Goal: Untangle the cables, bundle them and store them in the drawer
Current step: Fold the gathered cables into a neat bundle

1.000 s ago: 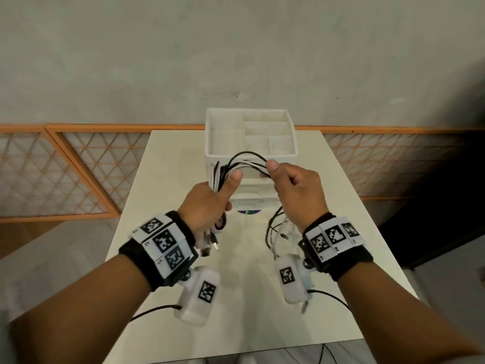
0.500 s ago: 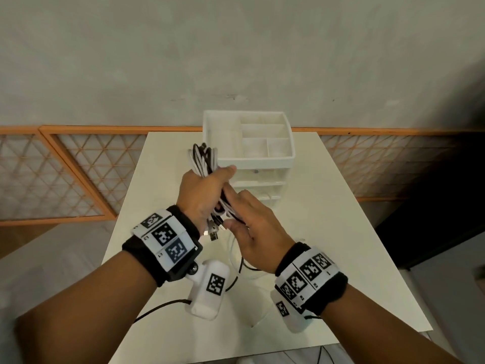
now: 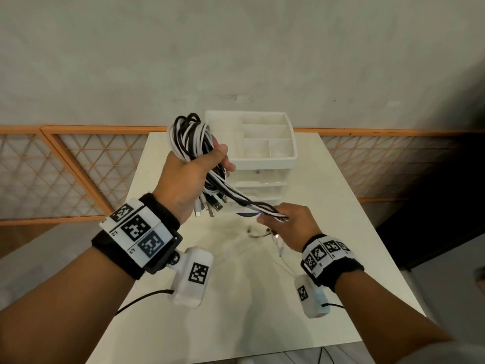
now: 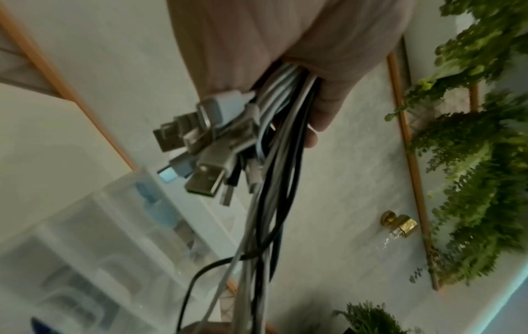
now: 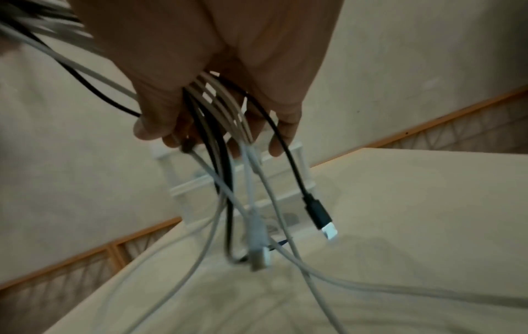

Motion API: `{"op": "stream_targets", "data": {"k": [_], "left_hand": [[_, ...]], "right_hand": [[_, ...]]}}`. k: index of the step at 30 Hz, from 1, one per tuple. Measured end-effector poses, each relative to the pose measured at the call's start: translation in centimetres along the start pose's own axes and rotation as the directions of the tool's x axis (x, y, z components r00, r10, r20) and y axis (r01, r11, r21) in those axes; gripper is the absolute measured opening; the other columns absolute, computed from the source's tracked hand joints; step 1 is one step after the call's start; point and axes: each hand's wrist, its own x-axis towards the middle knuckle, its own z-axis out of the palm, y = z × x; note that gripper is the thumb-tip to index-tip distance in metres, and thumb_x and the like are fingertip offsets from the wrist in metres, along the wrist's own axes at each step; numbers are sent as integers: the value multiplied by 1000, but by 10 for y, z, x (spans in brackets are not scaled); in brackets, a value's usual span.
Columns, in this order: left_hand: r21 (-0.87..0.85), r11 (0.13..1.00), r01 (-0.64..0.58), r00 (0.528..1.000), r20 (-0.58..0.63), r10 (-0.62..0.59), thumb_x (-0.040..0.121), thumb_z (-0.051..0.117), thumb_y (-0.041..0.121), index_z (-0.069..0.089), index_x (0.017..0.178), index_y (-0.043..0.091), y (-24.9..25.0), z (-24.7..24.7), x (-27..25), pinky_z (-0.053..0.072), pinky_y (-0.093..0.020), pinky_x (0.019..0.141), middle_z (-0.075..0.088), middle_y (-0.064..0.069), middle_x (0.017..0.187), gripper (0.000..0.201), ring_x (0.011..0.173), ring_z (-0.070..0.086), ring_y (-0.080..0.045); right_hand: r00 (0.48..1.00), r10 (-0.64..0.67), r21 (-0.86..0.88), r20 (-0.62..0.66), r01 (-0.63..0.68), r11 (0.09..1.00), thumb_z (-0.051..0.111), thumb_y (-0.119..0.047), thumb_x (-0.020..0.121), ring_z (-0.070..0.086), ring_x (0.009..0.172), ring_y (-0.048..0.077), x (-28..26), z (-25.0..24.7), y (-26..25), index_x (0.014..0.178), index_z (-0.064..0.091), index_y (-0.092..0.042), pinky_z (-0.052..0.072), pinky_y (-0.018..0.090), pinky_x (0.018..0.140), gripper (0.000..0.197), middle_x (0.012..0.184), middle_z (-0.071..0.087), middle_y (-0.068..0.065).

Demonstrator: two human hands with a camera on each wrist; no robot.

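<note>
My left hand [image 3: 189,174] is raised over the table and grips a coiled bundle of black and white cables [image 3: 190,139]. Several USB plugs [image 4: 200,158] stick out below its fist. The loose strands [image 3: 244,200] run down and right to my right hand [image 3: 286,222], which holds them in curled fingers. Cable tails [image 5: 251,226] and a black plug [image 5: 318,214] dangle beneath that hand. The white drawer unit [image 3: 262,185] stands behind both hands, its drawers closed.
The drawer unit carries an open compartment tray [image 3: 265,143] on top and stands at the far middle of the white table [image 3: 341,232]. A grey wall and orange lattice panels [image 3: 65,174] lie behind. A dark patch on the right is the room floor.
My left hand has lifted the coiled bundle higher. My right hand moved from beside the left hand to the right and down, drawing the loose strands out taut.
</note>
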Motion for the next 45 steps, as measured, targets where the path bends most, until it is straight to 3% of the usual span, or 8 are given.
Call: {"op": "stream_targets", "data": {"k": [3,9,15,21,26,31,38,45], "left_hand": [[22,998,-50,996,70,49,89,62,12,59,86,11,4,-1,1,54,-44,78,61,-9,71,4,78,63,-32],[147,985,-92,984,163,67,91,63,17,61,84,14,3,4,0,53,-48,83,64,-9,71,7,79,65,-34],[262,949,-178,970,211,123,94,63,13,62,84,13,-1,15,-4,56,-43,81,65,-11,71,10,78,69,-31],[260,960,-102,966,256,33,92,62,24,59,78,13,-9,4,-12,51,-37,70,55,-2,61,18,68,62,-28],[305,945,-122,974,222,54,97,61,21,58,81,5,-8,-1,-11,52,-37,68,54,1,58,22,66,61,-27],[298,940,-165,976,189,111,96,62,19,57,82,3,4,-6,-4,54,-44,69,52,-1,57,22,62,60,-28],[650,760,-2,849,403,-342,91,68,33,65,88,8,-21,0,-15,51,-28,61,59,-6,58,26,53,59,-21],[785,612,96,879,222,-423,77,77,48,64,76,25,-57,22,-25,47,-20,58,63,12,49,26,47,60,-3]], "right_hand": [[1000,-10,-181,23,14,983,81,-33,79,62,95,19,2,-9,2,94,71,-35,46,24,85,18,97,65,-3],[947,-235,-96,219,261,961,81,-67,58,29,145,8,-2,-11,-26,144,24,-53,26,50,119,104,156,29,-21],[940,-316,-26,124,322,946,70,-47,85,65,83,13,-6,32,-42,85,67,-25,52,46,86,22,84,70,-11],[950,-271,11,156,273,962,58,-18,87,65,75,25,-10,34,-29,88,63,-17,55,40,75,5,78,70,7],[893,-439,33,101,438,898,59,-10,80,60,76,21,-9,28,-29,89,65,-13,51,33,73,11,89,60,4],[955,-239,-130,173,263,956,67,-17,85,58,75,9,-4,23,-5,84,69,-11,44,14,72,7,89,63,-8],[996,-62,-186,-57,50,981,63,-2,75,23,48,8,4,1,-6,46,35,-15,25,24,47,42,47,25,-7],[995,23,-280,-94,-49,959,52,-1,63,36,48,17,8,-8,-44,46,41,-19,27,23,47,28,48,42,-3]]}}
